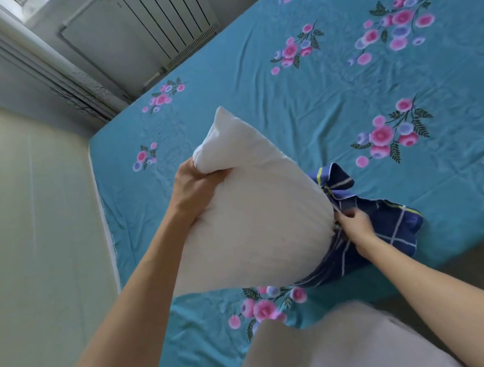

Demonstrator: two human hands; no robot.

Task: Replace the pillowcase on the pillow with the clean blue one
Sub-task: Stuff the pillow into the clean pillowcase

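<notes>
Across most of the scene we see the bed (344,85), covered by a teal sheet printed with pink and lilac flower sprays; its right side runs out of view. Beyond its far left corner stands a white radiator (153,20) under a window, cut off at the top. Along the left lies a pale, cream panel (37,239) we cannot identify.

Above the near part of the bed we hold the white pillow (256,212), bare over everything we can see, one corner pointing far and left. Its right end goes into the blue pillowcase (392,226), dark blue with white and yellow check lines, bunched up and lying on the sheet just right of the pillow. How far the pillow reaches inside is hidden by the folds.

A pale grey cloth (331,349) at the near edge is cut off by the frame.

Our left hand (195,186) grips the pillow's far left corner, fingers curled into the fabric. Our right hand (355,224) pinches the pillowcase where it meets the pillow; its fingertips are partly hidden there.

We can read no writing or labels anywhere.
</notes>
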